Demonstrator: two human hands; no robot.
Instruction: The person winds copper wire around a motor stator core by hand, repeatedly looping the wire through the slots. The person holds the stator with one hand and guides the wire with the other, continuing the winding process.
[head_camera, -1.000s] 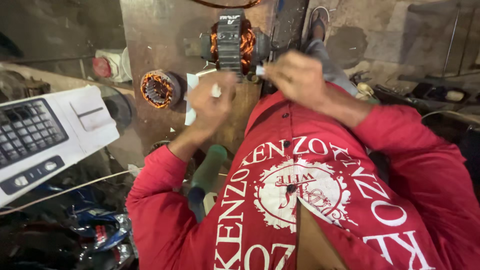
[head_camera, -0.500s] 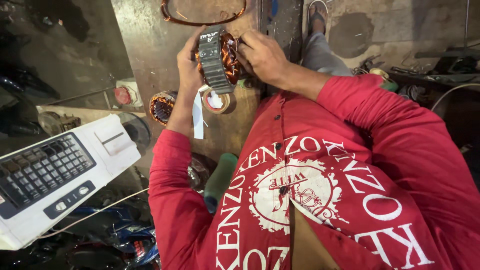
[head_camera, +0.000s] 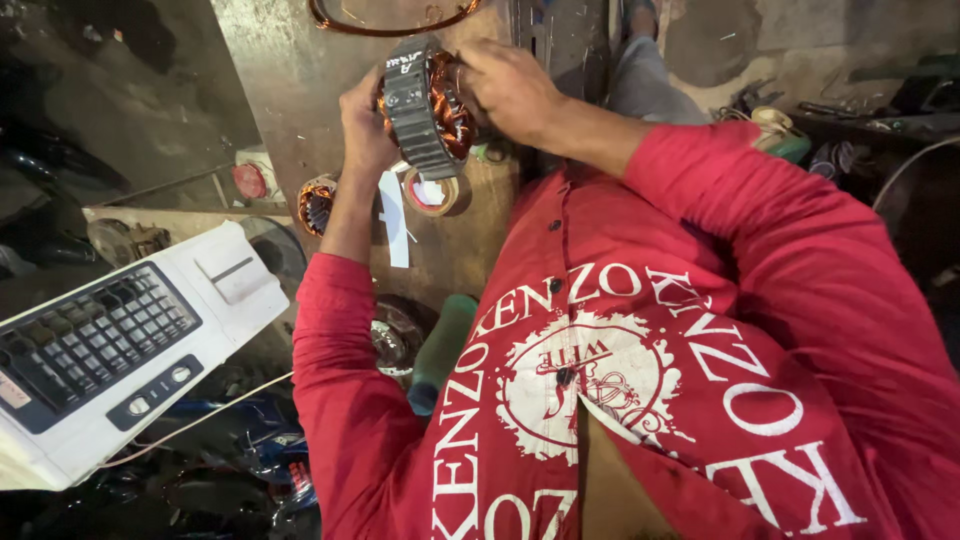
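A person in a red printed shirt holds a motor stator (head_camera: 428, 108) up off a worn tabletop (head_camera: 280, 90), gripping it from both sides. The left hand (head_camera: 365, 125) wraps the stator's left edge, fingers curled around the back and out of sight, thumb side toward the camera. The right hand (head_camera: 510, 88) closes over the right edge, its fingers (head_camera: 468, 78) bent and pressed against the copper windings. The stator is a grey laminated ring tilted on edge, with orange-copper coils showing on its inner and right faces.

Just below the stator, on the tabletop, lies a roll of tape (head_camera: 430, 192), and beside it a white strip of paper (head_camera: 393, 218) running toward the person. A second, smaller copper-wound stator (head_camera: 316, 205) sits to the left of the strip, near the left forearm. Farther left stands a small white container with a red lid (head_camera: 252, 178). A loop of copper wire (head_camera: 390, 20) lies at the far edge of the tabletop, beyond the hands.

Off the tabletop to the left, a white machine with a dark keypad (head_camera: 110, 345) juts into view, a pale cable trailing from it. A green cylinder (head_camera: 440, 350) lies below the left elbow, beside a round metal part (head_camera: 392, 335). Tools and clutter fill the dim floor on the right.
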